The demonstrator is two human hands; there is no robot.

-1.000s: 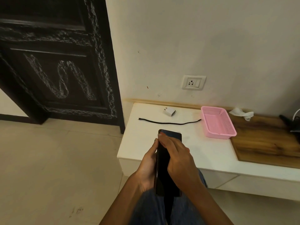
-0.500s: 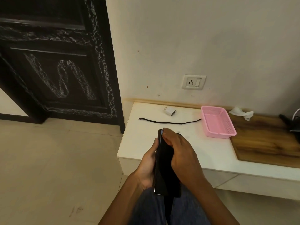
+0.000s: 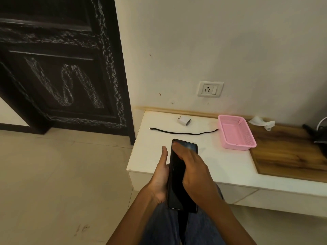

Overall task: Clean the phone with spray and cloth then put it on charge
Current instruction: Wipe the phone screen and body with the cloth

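A black phone (image 3: 177, 183) stands upright over my lap, in front of the white counter (image 3: 221, 161). My left hand (image 3: 160, 175) cups its left edge and back. My right hand (image 3: 196, 170) lies across the screen, fingers curled on its upper part. A bluish patch shows at the phone's top by my fingertips; I cannot tell whether it is cloth or reflection. A white charger plug (image 3: 184, 120) and a black cable (image 3: 184, 133) lie apart on the counter. A wall socket (image 3: 210, 89) sits above them. No spray bottle is in view.
A pink basket (image 3: 236, 133) stands on the counter right of the cable. A crumpled white tissue (image 3: 262, 122) lies at the back of a wooden board (image 3: 290, 152). A dark object (image 3: 318, 137) sits at the right edge. A dark carved door (image 3: 62, 68) is to the left.
My right fingers slid a little across the top of the phone, and the phone turned slightly so more of its face shows. My left hand kept its hold.
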